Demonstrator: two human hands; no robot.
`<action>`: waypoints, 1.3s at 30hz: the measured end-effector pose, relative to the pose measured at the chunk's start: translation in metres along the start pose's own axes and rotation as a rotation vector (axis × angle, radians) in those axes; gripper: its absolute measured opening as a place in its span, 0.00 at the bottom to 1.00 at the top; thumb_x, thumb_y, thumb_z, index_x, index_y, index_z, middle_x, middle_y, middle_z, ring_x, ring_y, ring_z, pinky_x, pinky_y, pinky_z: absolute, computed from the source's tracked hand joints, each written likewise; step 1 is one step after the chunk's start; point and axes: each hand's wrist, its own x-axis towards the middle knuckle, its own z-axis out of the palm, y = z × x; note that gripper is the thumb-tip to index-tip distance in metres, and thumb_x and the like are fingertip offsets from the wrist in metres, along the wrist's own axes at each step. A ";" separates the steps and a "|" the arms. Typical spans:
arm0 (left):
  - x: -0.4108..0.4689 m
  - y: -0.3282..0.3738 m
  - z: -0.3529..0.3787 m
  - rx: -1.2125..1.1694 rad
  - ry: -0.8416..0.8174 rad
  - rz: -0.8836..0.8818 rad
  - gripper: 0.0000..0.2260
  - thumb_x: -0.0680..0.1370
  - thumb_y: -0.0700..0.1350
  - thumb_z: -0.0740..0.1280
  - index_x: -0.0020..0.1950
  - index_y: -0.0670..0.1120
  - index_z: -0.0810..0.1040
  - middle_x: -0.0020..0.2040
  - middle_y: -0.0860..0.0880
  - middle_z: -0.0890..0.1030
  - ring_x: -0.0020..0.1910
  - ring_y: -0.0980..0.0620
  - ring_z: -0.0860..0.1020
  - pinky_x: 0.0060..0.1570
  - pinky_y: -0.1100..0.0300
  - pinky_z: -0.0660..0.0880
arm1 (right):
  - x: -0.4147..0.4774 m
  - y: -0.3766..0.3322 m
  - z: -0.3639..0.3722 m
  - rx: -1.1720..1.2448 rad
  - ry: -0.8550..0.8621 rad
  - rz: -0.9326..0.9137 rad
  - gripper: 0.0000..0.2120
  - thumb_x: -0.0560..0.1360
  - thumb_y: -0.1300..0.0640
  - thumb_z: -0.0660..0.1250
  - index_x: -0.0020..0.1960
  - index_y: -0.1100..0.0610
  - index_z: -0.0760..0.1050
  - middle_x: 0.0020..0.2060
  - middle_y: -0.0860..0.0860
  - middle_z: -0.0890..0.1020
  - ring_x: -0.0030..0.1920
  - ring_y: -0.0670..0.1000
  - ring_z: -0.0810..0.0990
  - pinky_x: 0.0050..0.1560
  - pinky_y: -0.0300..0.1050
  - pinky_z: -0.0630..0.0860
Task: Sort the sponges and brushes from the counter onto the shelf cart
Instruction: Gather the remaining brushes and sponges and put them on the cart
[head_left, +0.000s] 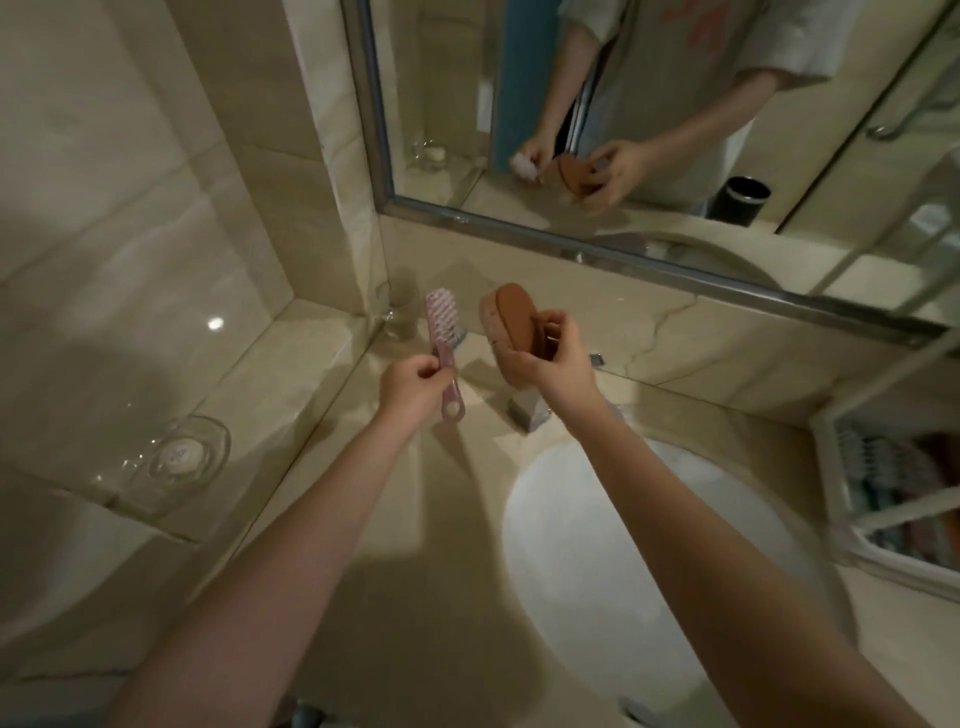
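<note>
My left hand (410, 387) grips the handle of a slim pink brush (441, 332), its bristled head pointing up and away above the beige counter (415, 519). My right hand (550, 364) holds a brown scrubbing brush (514, 319) with pale bristles on its left side, lifted over the counter near the wall. The white shelf cart (893, 488) stands at the right edge, with several colourful items on its shelf.
A white round sink (597, 561) lies below my right arm, with a chrome tap (524, 410) behind it. A mirror (675, 130) runs along the back wall. A glass (397, 312) stands in the corner. A clear soap dish (182, 457) hangs on the left wall.
</note>
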 end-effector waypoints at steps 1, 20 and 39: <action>-0.007 0.012 0.006 -0.026 -0.009 0.015 0.06 0.74 0.39 0.67 0.38 0.41 0.78 0.31 0.46 0.76 0.32 0.50 0.72 0.39 0.58 0.69 | -0.006 -0.007 -0.015 0.014 0.003 -0.022 0.24 0.70 0.64 0.72 0.61 0.56 0.66 0.50 0.47 0.76 0.51 0.50 0.79 0.50 0.52 0.81; -0.150 0.227 0.161 -0.173 -0.226 0.498 0.08 0.76 0.41 0.67 0.36 0.45 0.77 0.27 0.54 0.74 0.22 0.65 0.71 0.27 0.72 0.67 | -0.136 -0.119 -0.295 -0.091 0.355 -0.457 0.21 0.70 0.56 0.72 0.60 0.50 0.70 0.55 0.47 0.78 0.51 0.43 0.79 0.46 0.39 0.79; -0.230 0.295 0.277 -0.182 -0.327 0.556 0.07 0.76 0.41 0.66 0.46 0.37 0.80 0.32 0.50 0.77 0.30 0.56 0.73 0.37 0.59 0.73 | -0.176 -0.145 -0.501 -0.635 0.253 -0.284 0.24 0.63 0.51 0.65 0.59 0.47 0.71 0.56 0.50 0.74 0.55 0.52 0.74 0.51 0.49 0.76</action>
